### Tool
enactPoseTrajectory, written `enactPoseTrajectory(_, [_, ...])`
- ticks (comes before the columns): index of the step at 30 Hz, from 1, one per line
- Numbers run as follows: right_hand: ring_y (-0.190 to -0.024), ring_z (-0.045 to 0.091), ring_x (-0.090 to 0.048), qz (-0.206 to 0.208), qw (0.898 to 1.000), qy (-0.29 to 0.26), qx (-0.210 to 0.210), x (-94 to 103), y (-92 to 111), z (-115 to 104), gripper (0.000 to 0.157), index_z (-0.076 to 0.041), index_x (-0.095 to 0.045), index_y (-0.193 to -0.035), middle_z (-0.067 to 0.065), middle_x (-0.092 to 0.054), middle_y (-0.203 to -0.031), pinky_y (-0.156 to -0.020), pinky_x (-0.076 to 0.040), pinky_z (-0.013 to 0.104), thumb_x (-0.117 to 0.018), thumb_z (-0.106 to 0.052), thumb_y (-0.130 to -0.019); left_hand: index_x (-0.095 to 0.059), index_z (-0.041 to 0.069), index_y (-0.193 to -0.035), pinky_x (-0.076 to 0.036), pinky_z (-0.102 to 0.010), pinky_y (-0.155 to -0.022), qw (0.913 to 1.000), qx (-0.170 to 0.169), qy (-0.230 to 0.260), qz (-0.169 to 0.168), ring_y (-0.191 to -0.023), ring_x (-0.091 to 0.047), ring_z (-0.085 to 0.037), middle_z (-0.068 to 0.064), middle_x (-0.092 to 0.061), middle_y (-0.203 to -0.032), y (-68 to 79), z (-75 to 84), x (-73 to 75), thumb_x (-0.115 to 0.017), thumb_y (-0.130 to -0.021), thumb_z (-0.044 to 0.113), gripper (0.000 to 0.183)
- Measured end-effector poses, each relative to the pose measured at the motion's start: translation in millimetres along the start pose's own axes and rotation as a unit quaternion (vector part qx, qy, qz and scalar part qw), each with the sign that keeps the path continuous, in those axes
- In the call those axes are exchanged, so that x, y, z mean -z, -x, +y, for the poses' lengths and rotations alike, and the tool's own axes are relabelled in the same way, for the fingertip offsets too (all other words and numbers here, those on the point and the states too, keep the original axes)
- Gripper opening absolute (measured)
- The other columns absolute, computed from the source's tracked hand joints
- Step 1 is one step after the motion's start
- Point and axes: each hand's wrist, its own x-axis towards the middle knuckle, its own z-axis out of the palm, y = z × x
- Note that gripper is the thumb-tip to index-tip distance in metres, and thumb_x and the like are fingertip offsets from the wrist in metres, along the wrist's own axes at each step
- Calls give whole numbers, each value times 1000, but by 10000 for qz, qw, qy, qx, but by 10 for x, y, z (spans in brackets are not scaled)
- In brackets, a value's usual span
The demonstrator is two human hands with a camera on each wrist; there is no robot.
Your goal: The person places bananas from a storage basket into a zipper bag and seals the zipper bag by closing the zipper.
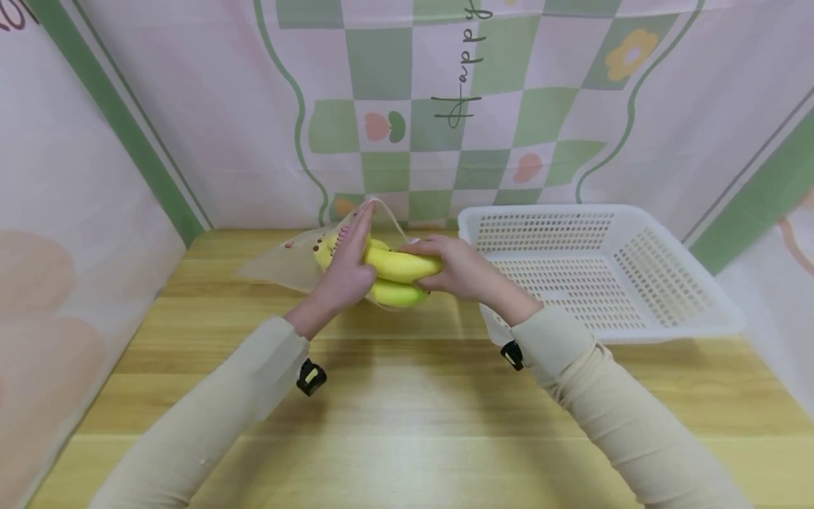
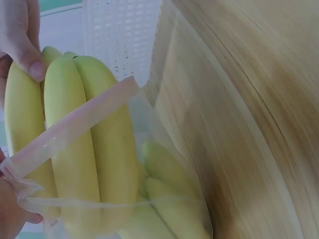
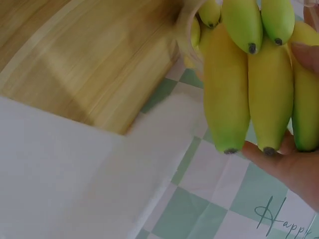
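Observation:
My right hand (image 1: 461, 268) grips a bunch of yellow bananas (image 1: 403, 266) by their greenish tips, thumb on one side and fingers around the other. Part of this bunch lies inside the mouth of a translucent zip-top plastic bag (image 2: 79, 119). With my left hand (image 1: 346, 272) I hold the bag's edge near its mouth, where the film is crumpled. More bananas (image 2: 172, 184) show through the film in the left wrist view, beside the held bunch. Their green tips (image 3: 244, 30) appear above the held ones in the right wrist view.
A white perforated plastic basket (image 1: 591, 329) stands on the right of the wooden table (image 1: 407, 424), close to my right wrist. Behind the table hangs a checkered green and white cloth (image 1: 381, 63). The bag's closed end stretches left over the tabletop.

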Motion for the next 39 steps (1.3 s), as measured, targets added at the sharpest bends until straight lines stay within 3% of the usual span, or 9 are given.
enactPoseTrajectory(10, [-111,31,-60,-125,9993,-125,334,-52,-55,19,51,0,-59,-128,18,-64,-124,-93,-51,44,-73,1,-78,-7,10,-154,-1,-41,-124,9999,43,-33,-87,-151,1,-17,0,-3,-163,-22,23,-32,-41,-65,-17,100])
enactPoseTrajectory(13, [-111,32,-60,-160,9995,-169,230,-70,-61,12,53,3,-55,-130,20,-63,-124,-95,-50,45,-70,4,-79,-7,10,-154,-2,-42,-124,9999,13,-89,-75,-151,0,-17,-1,-3,-163,-22,27,-26,-41,-65,-17,100])
enactPoseTrajectory(19, [-108,33,-58,207,9977,-227,-606,-74,-45,-7,50,5,-54,-125,21,-61,-121,-97,-48,45,-74,-7,-80,-8,9,-154,-4,-41,-124,9998,-76,-187,36,-151,0,-18,-3,-3,-163,-16,20,8,-41,-67,-17,97])
enactPoseTrajectory(23, [-105,30,-55,425,9878,-435,-1433,-75,-41,10,59,3,-52,-126,19,-57,-124,-92,-48,44,-77,-22,-80,-8,9,-154,-6,-41,-124,9999,-91,-92,34,-151,-3,-19,-5,-3,-163,-15,-4,35,-40,-71,-16,93])
enactPoseTrajectory(26, [-107,30,-55,344,9773,-595,-2004,-81,-34,32,72,3,-42,-135,20,-55,-128,-91,-48,43,-76,-31,-81,-7,9,-154,-9,-41,-124,10000,-74,-49,-9,-150,-8,-21,-5,-3,-163,-14,-21,53,-40,-73,-16,91])
enactPoseTrajectory(29, [-103,29,-56,73,9712,-690,-2281,-84,-16,47,74,1,-37,-138,18,-56,-124,-86,-49,40,-71,-38,-84,-7,9,-154,-12,-40,-123,10000,-70,-54,-34,-149,-13,-23,-5,-3,-163,-12,-31,70,-40,-73,-16,91])
enactPoseTrajectory(35, [-86,20,-51,-611,9796,-1128,-1546,-87,8,84,47,-8,-49,-131,8,-56,-96,-75,-45,32,-58,-36,-94,-9,6,-154,-13,-38,-123,9999,-137,30,63,-149,-17,-24,-7,-8,-162,7,-36,115,-37,-70,-20,92])
enactPoseTrajectory(39, [-88,20,-50,-714,9827,-1266,-1151,-81,14,81,45,-9,-47,-135,8,-55,-97,-79,-44,32,-53,-32,-98,-10,6,-154,-11,-39,-124,9999,-111,5,105,-149,-15,-24,-8,-9,-162,12,-34,142,-37,-68,-20,94])
